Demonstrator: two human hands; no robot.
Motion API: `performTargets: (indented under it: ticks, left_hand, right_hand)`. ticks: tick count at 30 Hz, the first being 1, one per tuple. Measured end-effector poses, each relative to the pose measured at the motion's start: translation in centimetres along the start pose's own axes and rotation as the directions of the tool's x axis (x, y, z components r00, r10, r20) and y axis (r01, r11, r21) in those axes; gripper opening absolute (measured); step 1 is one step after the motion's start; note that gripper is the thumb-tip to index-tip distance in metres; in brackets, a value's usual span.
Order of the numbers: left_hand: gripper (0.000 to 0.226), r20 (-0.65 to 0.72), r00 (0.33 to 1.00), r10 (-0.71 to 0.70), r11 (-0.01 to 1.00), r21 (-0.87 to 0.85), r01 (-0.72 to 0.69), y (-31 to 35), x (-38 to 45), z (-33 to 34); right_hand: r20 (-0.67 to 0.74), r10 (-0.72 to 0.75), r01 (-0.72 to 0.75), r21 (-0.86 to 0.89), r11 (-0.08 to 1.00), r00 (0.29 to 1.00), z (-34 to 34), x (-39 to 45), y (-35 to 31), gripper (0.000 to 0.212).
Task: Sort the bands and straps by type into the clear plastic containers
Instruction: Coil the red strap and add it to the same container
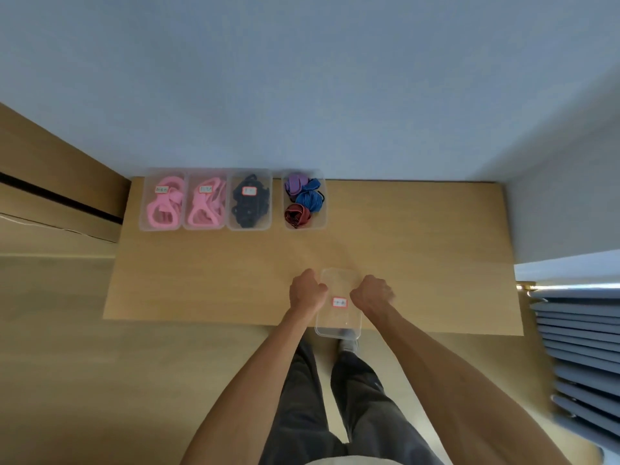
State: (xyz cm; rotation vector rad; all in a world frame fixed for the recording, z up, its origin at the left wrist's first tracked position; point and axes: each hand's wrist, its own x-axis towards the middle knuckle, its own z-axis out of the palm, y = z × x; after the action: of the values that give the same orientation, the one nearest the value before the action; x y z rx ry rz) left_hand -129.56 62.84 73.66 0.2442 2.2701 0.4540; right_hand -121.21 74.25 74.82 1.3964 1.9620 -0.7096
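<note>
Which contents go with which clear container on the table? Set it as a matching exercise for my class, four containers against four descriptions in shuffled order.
Containers:
1. far-left container
2. third container from the left
3. separate far container
4. container held by both hands

Contents:
A. black straps
B. no bands or straps
C. pink bands
D. purple, blue and red bands

Pairs: 1-C, 2-A, 3-D, 4-B

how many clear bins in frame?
5. Four along the table's far edge: two with pink bands, one with black straps, one with mixed colours. One empty bin at the near edge, held by both hands.
</note>
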Motion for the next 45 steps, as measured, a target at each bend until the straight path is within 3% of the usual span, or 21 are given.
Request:
performTargets:
  ticks: [7,11,17,23,30,37,45]
  left_hand:
    - [0.006,-0.105,0.991,-0.086,0.974,-0.22,0.061,0.3,-1.0,2.7]
    - [0.013,-0.184,0.979,-0.09,0.95,-0.31,0.029,0.7,-1.5,1.8]
    - [0.021,-0.356,0.934,0.019,0.873,-0.45,-0.189,4.9,0.4,-5.0]
    - [0.022,-0.451,0.89,0.062,0.895,-0.37,-0.249,6.8,5.5,-12.8]
    - [0.022,-0.368,0.929,0.028,0.965,-0.234,-0.122,5.0,11.7,-13.9]
    - [0.018,-0.399,0.913,0.08,0.977,-0.149,-0.151,4.9,14.5,-13.7]
    - [0.012,-0.397,0.912,0.103,0.985,-0.086,-0.149,4.0,15.5,-14.0]
  right_hand:
    - [0.035,0.077,-0.084,0.432,0.898,0.996,1.9,0.8,1.9,0.027]
    - [0.102,0.107,-0.147,0.575,0.805,0.989,1.8,1.1,2.1,0.038]
    - [-0.145,0.062,0.067,0.742,0.667,0.987,-3.7,1.1,-2.6,0.011]
    - [-0.272,-0.036,0.232,0.736,0.636,0.961,-8.6,2.8,-10.4,0.011]
    - [-0.289,-0.026,0.219,0.662,0.717,0.957,-7.8,6.2,-16.1,0.01]
    - [-0.326,-0.028,0.213,0.548,0.809,0.945,-7.8,9.4,-18.5,0.017]
    - [-0.308,0.01,0.168,0.545,0.821,0.951,-7.3,9.8,-19.0,0.031]
